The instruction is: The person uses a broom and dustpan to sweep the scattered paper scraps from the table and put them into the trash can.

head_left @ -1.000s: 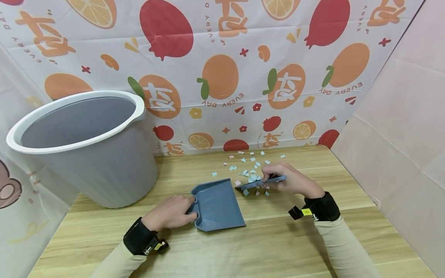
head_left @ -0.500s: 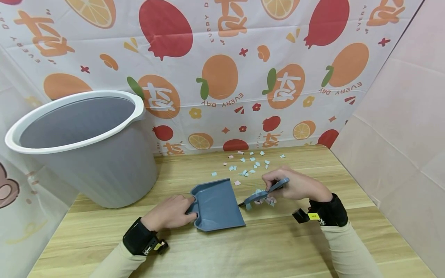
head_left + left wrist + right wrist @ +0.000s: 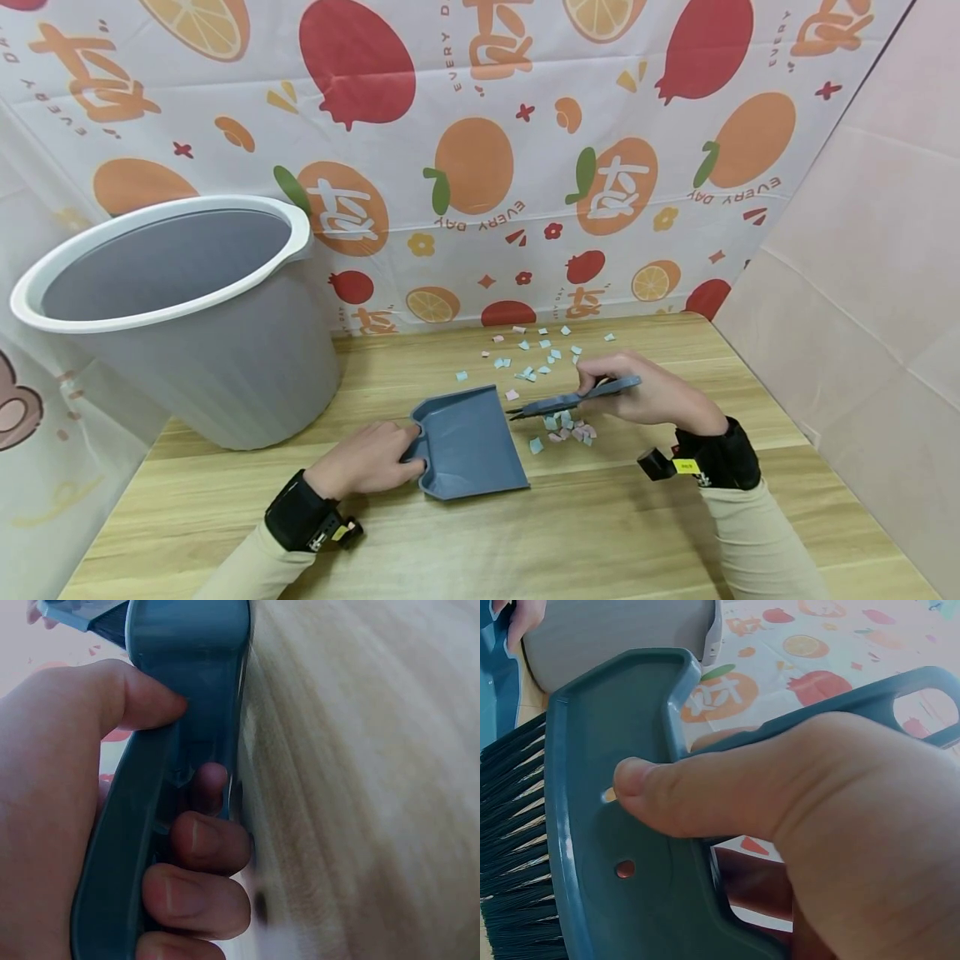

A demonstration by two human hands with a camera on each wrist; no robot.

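Observation:
My left hand (image 3: 371, 458) grips the handle of a blue-grey dustpan (image 3: 468, 446), which lies on the table with its wide lip facing right. In the left wrist view, the fingers curl round the dustpan handle (image 3: 120, 847). My right hand (image 3: 645, 387) holds a small hand brush (image 3: 551, 404) of the same colour, its dark bristles (image 3: 514, 847) pointing left toward the dustpan lip. The right thumb presses on the flat of the brush in the right wrist view. Beneath and in front of the brush lies a cluster of pink and light-blue paper scraps (image 3: 577, 432).
More paper scraps (image 3: 527, 373) are scattered toward the back of the wooden table (image 3: 420, 554). A large grey bin (image 3: 247, 367) with a white rim stands at the back left. A fruit-print cloth (image 3: 480, 275) hangs behind, and a pale sheet (image 3: 862, 333) covers the right side.
The brush has moved toward me and to the right, gathering scraps nearer the dustpan lip, then lifted slightly back off them. The left hand and dustpan have stayed in place.

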